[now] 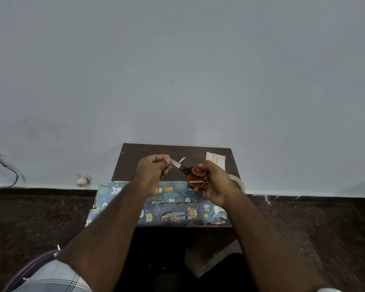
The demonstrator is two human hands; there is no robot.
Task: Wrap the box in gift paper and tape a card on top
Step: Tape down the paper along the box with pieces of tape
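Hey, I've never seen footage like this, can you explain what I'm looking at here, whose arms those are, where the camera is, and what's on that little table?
There is no machine here. The one picture comes from a camera worn on a person's head, looking forward and down, so the two arms are that person's own. The right hand holds red and black scissors. The left hand pinches a small pale strip, probably tape, against the blades. On the small dark table lies a box wrapped in blue animal-print paper. A card with writing lies at the far right corner, and a tape roll sits partly hidden behind the right hand.
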